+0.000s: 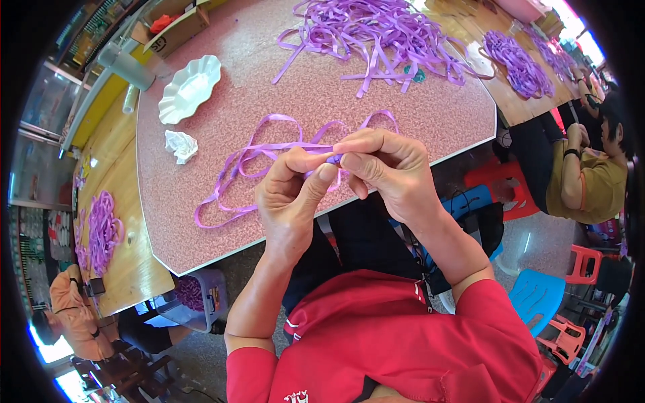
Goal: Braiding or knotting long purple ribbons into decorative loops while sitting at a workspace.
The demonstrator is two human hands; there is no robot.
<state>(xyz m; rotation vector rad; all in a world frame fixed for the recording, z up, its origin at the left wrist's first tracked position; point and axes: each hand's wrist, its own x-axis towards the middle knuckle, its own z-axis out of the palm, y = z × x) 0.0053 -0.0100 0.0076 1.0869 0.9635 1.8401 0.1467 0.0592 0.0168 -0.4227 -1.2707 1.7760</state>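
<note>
1. Over the speckled pink surface (pixel 248 87), inside its pale near edge, our two hands come together; that edge slants upward to the right, and our forearms reach in across it.
2. Beyond our fingertips we have a bare stretch of speckle, running up to a tangled heap of ribbons (pixel 376 33) at the far side. Toward the left edge we see a white scalloped dish (pixel 190 91) and, just nearer us, a crumpled white paper (pixel 180 147).
3. The left hand (pixel 292 185) and the right hand (pixel 396 168) each have a closed grip, thumb and index finger pinching the purple strap (pixel 275 146).
4. From the pinch, one strand runs leftward, almost level; the rest loops over the surface left of and behind our hands, with rounded bends facing the far side and one loop reaching toward the near edge.
5. We find the strap flat, narrow and light purple, with darker patches. Between the fingertips shows a small dark purple piece (pixel 334 159), mostly covered, so we cannot tell its long axis.
</note>
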